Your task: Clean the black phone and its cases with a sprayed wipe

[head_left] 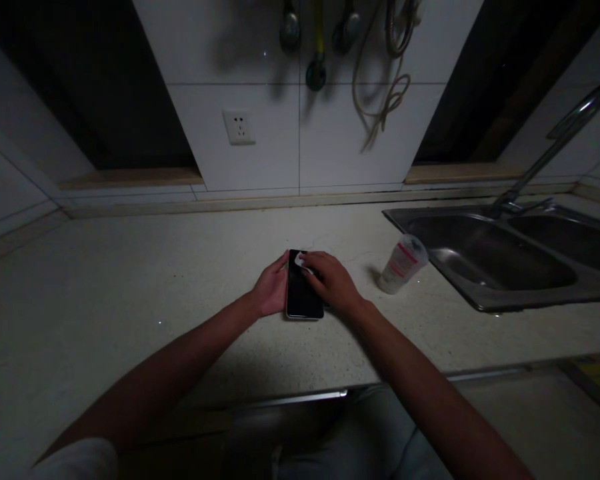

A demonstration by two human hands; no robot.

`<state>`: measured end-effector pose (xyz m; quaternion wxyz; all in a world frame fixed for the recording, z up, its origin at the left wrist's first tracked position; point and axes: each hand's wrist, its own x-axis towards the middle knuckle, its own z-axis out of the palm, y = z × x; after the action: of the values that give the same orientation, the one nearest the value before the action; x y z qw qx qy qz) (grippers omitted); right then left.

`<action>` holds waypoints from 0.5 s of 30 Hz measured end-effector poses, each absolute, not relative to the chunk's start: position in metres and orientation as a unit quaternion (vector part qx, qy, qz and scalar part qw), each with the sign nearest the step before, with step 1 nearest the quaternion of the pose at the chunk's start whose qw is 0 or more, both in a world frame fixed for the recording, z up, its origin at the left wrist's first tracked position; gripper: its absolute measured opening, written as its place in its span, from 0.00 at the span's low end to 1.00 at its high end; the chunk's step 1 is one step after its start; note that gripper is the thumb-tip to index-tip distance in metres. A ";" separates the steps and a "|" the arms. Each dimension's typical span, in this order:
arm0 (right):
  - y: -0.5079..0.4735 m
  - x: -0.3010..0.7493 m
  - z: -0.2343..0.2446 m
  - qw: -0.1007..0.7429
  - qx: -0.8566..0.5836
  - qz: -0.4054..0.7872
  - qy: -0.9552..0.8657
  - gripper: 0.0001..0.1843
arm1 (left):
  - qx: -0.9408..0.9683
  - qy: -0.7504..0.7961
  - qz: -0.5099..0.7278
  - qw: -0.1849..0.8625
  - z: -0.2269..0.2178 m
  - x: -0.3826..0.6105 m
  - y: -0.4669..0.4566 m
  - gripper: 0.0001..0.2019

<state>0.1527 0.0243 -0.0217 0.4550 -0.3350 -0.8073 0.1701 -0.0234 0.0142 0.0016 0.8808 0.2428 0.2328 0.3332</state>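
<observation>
A black smartphone with a pale edge is over the pale counter in front of me, its dark screen facing up. My left hand grips it along its left side, thumb by the upper corner. Across the upper right of the screen lies my right hand, fingers closed on a small white wipe that touches the glass. Part of the phone's right side is hidden beneath this hand. To the right of my right hand a clear plastic cup with red print stands on the counter.
A double steel sink with a tall faucet is set into the counter at right. On the tiled wall are a power socket, pipe valves and a hanging cable. The counter's front edge runs below my forearms.
</observation>
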 end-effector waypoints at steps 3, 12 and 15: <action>0.026 0.156 -0.023 0.450 -0.362 0.164 -0.800 0.11 | 0.227 0.223 0.333 0.888 0.001 -0.024 0.015 0.29; 0.018 0.154 -0.016 0.440 -0.304 0.104 -0.839 0.11 | 0.193 0.191 0.322 0.907 -0.002 -0.025 0.017 0.27; 0.014 0.152 -0.013 0.444 -0.258 0.114 -0.851 0.11 | 0.187 0.199 0.325 0.905 -0.002 -0.025 0.017 0.27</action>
<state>0.1520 0.0138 -0.0132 0.4438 -0.2579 -0.8506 0.1139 -0.0254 0.0166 -0.0024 0.9053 0.1869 0.1995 0.3251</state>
